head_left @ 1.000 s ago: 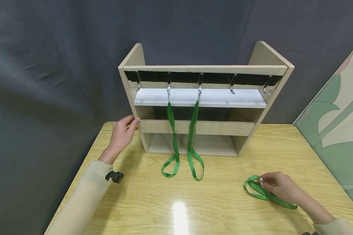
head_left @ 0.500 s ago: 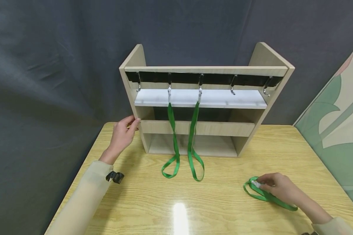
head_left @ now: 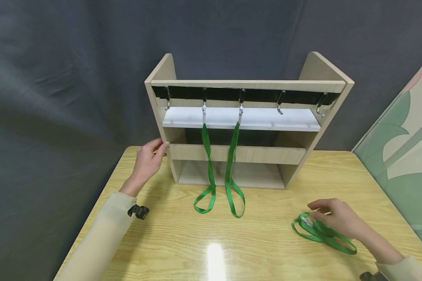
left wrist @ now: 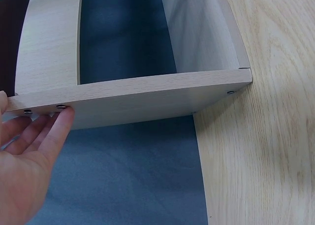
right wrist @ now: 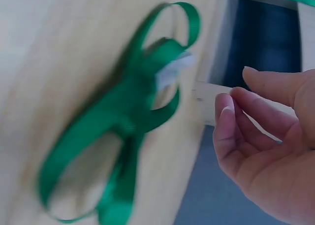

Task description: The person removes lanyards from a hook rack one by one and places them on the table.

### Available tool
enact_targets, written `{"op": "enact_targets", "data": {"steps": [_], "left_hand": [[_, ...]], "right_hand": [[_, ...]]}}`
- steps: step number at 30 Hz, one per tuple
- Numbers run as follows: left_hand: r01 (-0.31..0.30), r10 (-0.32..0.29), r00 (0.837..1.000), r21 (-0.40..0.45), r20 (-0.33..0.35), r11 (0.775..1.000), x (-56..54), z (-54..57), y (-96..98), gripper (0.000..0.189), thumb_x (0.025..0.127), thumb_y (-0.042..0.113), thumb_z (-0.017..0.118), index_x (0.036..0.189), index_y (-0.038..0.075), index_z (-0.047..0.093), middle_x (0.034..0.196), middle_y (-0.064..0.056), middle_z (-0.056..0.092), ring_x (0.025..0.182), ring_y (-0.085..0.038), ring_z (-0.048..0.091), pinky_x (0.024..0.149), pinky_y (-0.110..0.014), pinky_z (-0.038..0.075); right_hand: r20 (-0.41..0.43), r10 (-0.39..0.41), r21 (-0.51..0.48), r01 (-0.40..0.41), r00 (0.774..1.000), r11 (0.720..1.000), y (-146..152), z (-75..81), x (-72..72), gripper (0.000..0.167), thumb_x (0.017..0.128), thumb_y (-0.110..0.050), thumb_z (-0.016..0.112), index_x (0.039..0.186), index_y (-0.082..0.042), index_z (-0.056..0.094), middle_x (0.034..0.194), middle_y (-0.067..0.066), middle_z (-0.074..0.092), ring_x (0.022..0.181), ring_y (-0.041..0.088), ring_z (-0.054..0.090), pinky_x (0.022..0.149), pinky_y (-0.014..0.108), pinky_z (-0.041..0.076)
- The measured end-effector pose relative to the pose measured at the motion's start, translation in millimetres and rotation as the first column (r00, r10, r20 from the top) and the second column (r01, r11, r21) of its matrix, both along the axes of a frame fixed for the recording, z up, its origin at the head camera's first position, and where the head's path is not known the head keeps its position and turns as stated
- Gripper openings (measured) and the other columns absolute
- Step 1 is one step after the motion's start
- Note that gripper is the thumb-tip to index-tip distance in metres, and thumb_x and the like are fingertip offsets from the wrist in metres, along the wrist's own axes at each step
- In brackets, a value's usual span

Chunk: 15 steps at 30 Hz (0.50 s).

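My left hand (head_left: 147, 162) holds the left side panel (left wrist: 147, 87) of a light wooden shelf rack (head_left: 267, 153), thumb at its front edge and fingers along the outer face. On the table at right lies a bunched green lanyard (head_left: 325, 231) with a pale clip end (right wrist: 174, 70). Just above it hovers my right hand (head_left: 341, 218), fingers loosely bent and holding nothing; the right wrist view shows a gap between thumb and fingers. Two more green lanyards hang from the rack's hooks, a left one (head_left: 206, 144) and a right one (head_left: 233, 146), their lower loops reaching the table.
Several metal hooks line a black strip (head_left: 260, 95) under the rack's top board; the hook (head_left: 279, 107) right of the lanyards is bare. A white shelf (head_left: 267, 117) sits behind them. The wooden table (head_left: 161, 242) meets a dark curtain (head_left: 74, 97) and a patterned panel (head_left: 408, 156).
My right hand has let go of the lanyard's clip end and lifted slightly, leaving the lanyard on the table. The left hand stays on the rack. The head view shifts slightly.
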<state>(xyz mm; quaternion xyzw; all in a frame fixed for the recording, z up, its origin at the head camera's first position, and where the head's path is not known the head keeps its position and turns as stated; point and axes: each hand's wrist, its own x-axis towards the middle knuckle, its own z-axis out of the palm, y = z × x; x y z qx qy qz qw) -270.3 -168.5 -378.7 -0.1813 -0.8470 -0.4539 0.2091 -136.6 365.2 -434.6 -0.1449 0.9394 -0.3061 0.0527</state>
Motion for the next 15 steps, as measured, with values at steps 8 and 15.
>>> {"op": "enact_targets", "data": {"steps": [8, 15], "left_hand": [[0.0, 0.0, 1.0, 0.007, -0.016, 1.0, -2.6, -1.7, 1.0, 0.032, 0.099, 0.026, 0.054, 0.114, 0.0, 0.065, 0.107, -0.014, 0.066, 0.096, -0.023, 0.064, 0.07, -0.027, 0.056], [-0.008, 0.008, 1.0, -0.001, -0.025, 1.0, -3.2, -1.6, 0.5, 0.03, 0.099, 0.024, 0.055, 0.11, -0.001, 0.067, 0.104, -0.013, 0.066, 0.092, -0.023, 0.065, 0.069, -0.027, 0.057]], "right_hand": [[-0.131, -0.011, -0.028, 0.008, 0.991, 1.0, -11.2, 30.0, -6.3, 0.02, 0.09, -0.012, 0.068, 0.107, -0.002, 0.069, 0.101, 0.01, 0.068, 0.081, 0.009, 0.063, 0.064, 0.024, 0.054], [-0.165, 0.0, -0.067, -0.011, 0.986, 0.998, -21.1, 49.9, -10.6, 0.018, 0.09, -0.01, 0.067, 0.108, -0.004, 0.069, 0.1, 0.004, 0.068, 0.085, 0.005, 0.061, 0.067, 0.022, 0.054]]}}
